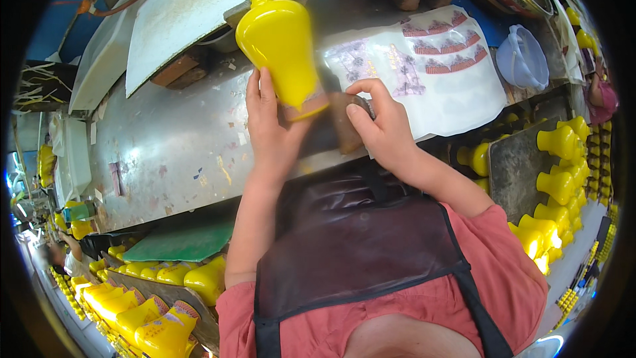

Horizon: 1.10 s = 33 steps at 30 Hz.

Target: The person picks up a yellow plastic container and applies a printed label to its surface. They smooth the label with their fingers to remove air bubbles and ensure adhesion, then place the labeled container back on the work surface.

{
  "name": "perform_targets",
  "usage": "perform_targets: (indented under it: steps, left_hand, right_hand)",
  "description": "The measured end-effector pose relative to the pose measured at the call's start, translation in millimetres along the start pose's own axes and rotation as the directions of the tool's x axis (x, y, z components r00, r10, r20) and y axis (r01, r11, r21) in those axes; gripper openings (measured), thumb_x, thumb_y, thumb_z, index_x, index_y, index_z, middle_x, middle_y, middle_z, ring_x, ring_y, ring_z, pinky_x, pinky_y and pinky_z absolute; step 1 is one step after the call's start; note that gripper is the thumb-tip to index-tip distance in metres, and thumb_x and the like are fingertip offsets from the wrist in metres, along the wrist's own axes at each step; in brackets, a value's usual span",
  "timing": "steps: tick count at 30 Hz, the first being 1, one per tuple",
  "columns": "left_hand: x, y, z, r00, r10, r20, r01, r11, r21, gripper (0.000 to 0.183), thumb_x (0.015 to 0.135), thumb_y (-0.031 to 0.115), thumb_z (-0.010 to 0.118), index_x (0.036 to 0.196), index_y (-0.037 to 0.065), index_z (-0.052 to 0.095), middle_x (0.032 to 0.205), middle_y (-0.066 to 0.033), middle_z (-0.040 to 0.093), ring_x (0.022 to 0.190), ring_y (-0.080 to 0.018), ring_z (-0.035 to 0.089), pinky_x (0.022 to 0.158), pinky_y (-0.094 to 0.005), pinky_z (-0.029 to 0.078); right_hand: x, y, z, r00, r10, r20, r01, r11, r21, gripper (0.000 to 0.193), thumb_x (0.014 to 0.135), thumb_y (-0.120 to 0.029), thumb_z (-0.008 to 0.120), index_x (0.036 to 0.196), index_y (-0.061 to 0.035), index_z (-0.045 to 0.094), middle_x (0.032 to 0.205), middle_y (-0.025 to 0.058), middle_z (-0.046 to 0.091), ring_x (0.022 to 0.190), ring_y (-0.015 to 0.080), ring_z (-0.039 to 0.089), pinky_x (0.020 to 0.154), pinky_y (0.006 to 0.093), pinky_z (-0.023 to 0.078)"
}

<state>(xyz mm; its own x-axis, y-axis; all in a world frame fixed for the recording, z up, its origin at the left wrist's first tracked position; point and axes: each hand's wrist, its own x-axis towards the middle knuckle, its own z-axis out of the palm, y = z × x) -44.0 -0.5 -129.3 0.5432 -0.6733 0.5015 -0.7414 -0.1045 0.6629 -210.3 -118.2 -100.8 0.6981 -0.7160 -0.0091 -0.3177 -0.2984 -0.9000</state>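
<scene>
A glossy yellow vase [281,43] leans away from me, its narrow neck against a grey block [270,1] at the back of the bench. Around its foot runs a reddish patterned band [306,103]. My left hand [268,119] holds the vase near the foot, fingers along its left side. Between the fingers and thumb of my right hand [384,119] is a brown flat piece [344,122], smeared by motion, beside the vase's foot. I cannot make out its kind. Right of the vase lies a white decal sheet [457,99] with purple and red printed patterns.
The metal bench [165,139] carries scraps. A light-blue bucket [522,59] stands at the far right. Yellow vases crowd boards at the lower left [146,318] and right [560,185]. A white board [179,16] lies at the back left. Other people are at both sides.
</scene>
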Motion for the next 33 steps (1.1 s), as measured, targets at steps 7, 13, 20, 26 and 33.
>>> perform_targets:
  steps: [7,13,20,26,33]
  left_hand:
    - [-1,2,1,0.999,-0.029,0.036,0.023,0.986,0.165,0.086,0.074,0.001,0.084,0.153,0.009,0.048,0.157,-0.0194,0.038,0.135,-0.033,0.048,0.099,-0.0363,0.051]
    - [-3,2,0,0.999,-0.028,-0.023,0.027,0.999,-0.04,0.084,0.075,0.003,0.085,0.151,0.008,0.051,0.153,-0.018,0.041,0.127,-0.0326,0.055,0.1,-0.0375,0.05]
    - [2,2,-1,0.996,-0.045,0.072,0.029,0.98,0.198,0.093,0.076,0.003,0.084,0.157,0.008,0.04,0.156,-0.0193,0.036,0.131,-0.0342,0.051,0.1,-0.0375,0.05]
    - [-3,-5,0,0.999,0.015,0.032,-0.016,0.999,0.052,0.097,0.073,-0.003,0.081,0.159,0.009,0.037,0.161,-0.0219,0.032,0.142,-0.0386,0.043,0.103,-0.0375,0.05]
    - [1,-1,-2,0.993,-0.074,0.095,0.066,0.995,0.078,0.104,0.074,-0.001,0.085,0.161,0.01,0.031,0.162,-0.0226,0.031,0.146,-0.0357,0.041,0.105,-0.0391,0.05]
  right_hand:
    - [2,-14,15,0.961,-0.274,0.038,0.276,0.946,-0.173,0.022,0.098,-0.018,0.06,0.118,-0.0094,0.058,0.074,0.0171,0.067,0.063,0.0368,0.067,0.057,0.0445,0.049]
    - [4,-10,2,0.999,-0.038,-0.018,0.036,0.995,-0.094,0.023,0.098,-0.021,0.057,0.118,-0.0112,0.056,0.077,0.0196,0.069,0.071,0.0427,0.068,0.066,0.0528,0.051]
    - [8,-15,15,0.959,-0.28,0.052,0.285,0.942,-0.176,0.023,0.099,-0.019,0.059,0.119,-0.0093,0.057,0.075,0.0182,0.068,0.066,0.0393,0.068,0.06,0.046,0.052]
    - [11,-16,6,0.978,-0.209,-0.004,0.208,0.975,-0.082,0.023,0.099,-0.022,0.061,0.119,-0.009,0.057,0.069,0.0163,0.065,0.064,0.0347,0.069,0.057,0.0426,0.05]
    - [14,-6,14,0.986,-0.16,-0.057,0.148,0.975,-0.166,0.024,0.099,-0.022,0.06,0.119,-0.0094,0.058,0.076,0.0172,0.068,0.069,0.037,0.069,0.063,0.0419,0.052]
